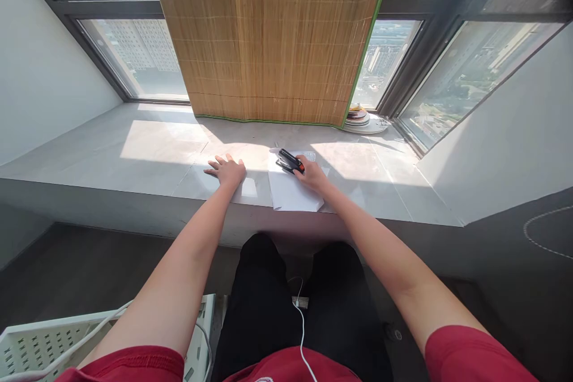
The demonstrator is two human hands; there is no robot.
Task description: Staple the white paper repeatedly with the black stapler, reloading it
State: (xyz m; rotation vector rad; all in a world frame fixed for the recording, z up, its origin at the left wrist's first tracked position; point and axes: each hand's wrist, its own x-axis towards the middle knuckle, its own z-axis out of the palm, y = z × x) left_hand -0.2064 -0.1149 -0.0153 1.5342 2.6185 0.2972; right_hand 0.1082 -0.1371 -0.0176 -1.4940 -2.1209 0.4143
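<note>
My right hand (pixel 311 174) is closed around the rear end of a black stapler (pixel 289 160). The stapler lies over the upper part of a few white paper sheets (pixel 293 191), its front end pointing up and left. Whether it touches the paper, I cannot tell. My left hand (pixel 227 171) rests flat on the windowsill (pixel 188 182), fingers spread, to the left of the paper. It holds nothing.
A bamboo blind (pixel 277 36) hangs in front of the window down to the sill. Stacked plates (pixel 362 122) stand at the sill's back right. A white plastic basket (pixel 36 343) is at lower left, and a white cable (pixel 302 334) runs down between my legs.
</note>
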